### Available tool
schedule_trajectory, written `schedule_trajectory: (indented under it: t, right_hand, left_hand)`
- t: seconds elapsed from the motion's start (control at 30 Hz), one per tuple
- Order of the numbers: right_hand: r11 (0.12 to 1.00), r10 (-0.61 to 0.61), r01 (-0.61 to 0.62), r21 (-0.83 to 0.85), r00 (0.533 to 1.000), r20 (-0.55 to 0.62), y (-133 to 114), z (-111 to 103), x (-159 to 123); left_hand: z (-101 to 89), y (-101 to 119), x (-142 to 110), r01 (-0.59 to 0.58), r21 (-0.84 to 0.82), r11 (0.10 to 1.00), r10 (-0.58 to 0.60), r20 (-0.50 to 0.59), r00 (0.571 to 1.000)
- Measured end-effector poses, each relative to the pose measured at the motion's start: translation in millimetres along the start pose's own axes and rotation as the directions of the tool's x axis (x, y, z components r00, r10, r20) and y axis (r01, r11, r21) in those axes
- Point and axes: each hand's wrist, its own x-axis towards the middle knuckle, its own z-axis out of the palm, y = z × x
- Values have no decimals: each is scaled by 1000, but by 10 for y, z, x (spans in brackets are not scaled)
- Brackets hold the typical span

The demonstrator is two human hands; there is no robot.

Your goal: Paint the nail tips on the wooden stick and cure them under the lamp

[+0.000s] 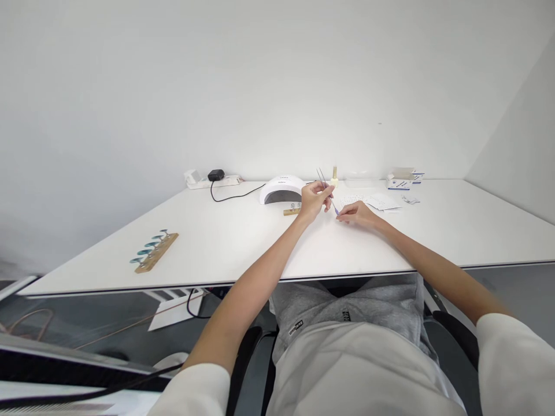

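Note:
My left hand [313, 201] is closed around slim tweezers [331, 200]; their two thin prongs point up and away, and a purple end slants down to the right. My right hand [358, 215] rests low over the table with its fingertips pinched together at that purple end. Whatever lies between those fingertips is too small to make out. Just left of my left wrist sits a small wooden stand [290, 212] with clear nail tips on it, partly hidden by the wrist. Beyond my hands stands a nail polish bottle [335, 178].
A white nail lamp [281, 184] stands behind the small stand. At the left lies a wooden holder [158, 254] with several teal nail tips. White sheets [381, 201], a small packet [410, 200] and boxes [399, 180] are on the right. A black adapter [215, 175] sits at back left.

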Motion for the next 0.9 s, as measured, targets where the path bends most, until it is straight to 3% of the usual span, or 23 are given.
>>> schedule_trajectory:
  t: [0.9]
  right_hand:
    - [1000,24,-24,10,1000,-4,-34,2,-19]
  left_hand:
    - [28,33,-38,15,-20,1000,-14,26,1000]
